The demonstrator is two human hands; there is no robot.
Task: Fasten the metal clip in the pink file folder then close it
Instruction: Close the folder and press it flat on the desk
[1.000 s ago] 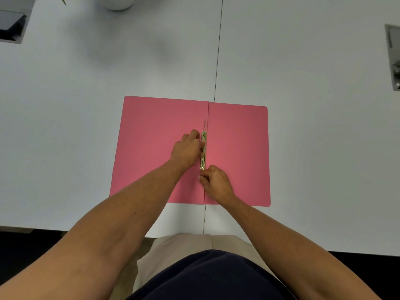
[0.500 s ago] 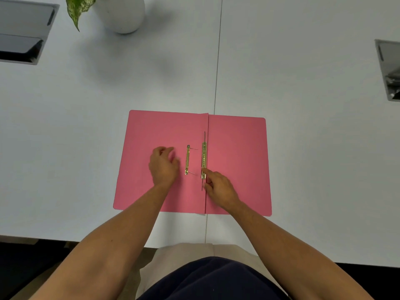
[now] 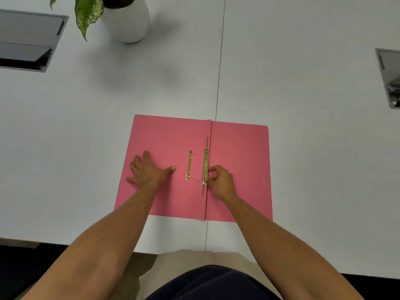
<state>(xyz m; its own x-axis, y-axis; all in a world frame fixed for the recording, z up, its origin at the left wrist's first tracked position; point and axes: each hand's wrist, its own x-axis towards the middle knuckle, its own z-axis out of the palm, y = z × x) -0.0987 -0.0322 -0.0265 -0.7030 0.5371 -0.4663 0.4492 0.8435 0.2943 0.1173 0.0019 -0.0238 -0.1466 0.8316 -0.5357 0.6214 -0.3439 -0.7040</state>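
A pink file folder [image 3: 240,148] lies open and flat on the white table. Along its spine sits a gold metal clip bar [image 3: 205,164] with thin prongs pointing up and down. A second, loose gold clip piece [image 3: 189,165] lies on the left flap, apart from the bar. My left hand [image 3: 149,169] rests flat with spread fingers on the left flap, holding nothing. My right hand [image 3: 219,180] has its fingers curled against the lower end of the clip bar, pinching it.
A white plant pot [image 3: 126,20] with a speckled green leaf [image 3: 87,14] stands at the back left. Recessed grey cable boxes sit at the far left [image 3: 26,40] and far right [image 3: 389,79]. A seam [image 3: 219,61] runs down the table's middle. The table's front edge is close to my body.
My left hand let go of the loose clip piece, left it on the left flap and slid left to lie flat. My right hand stays at the bar's lower end.
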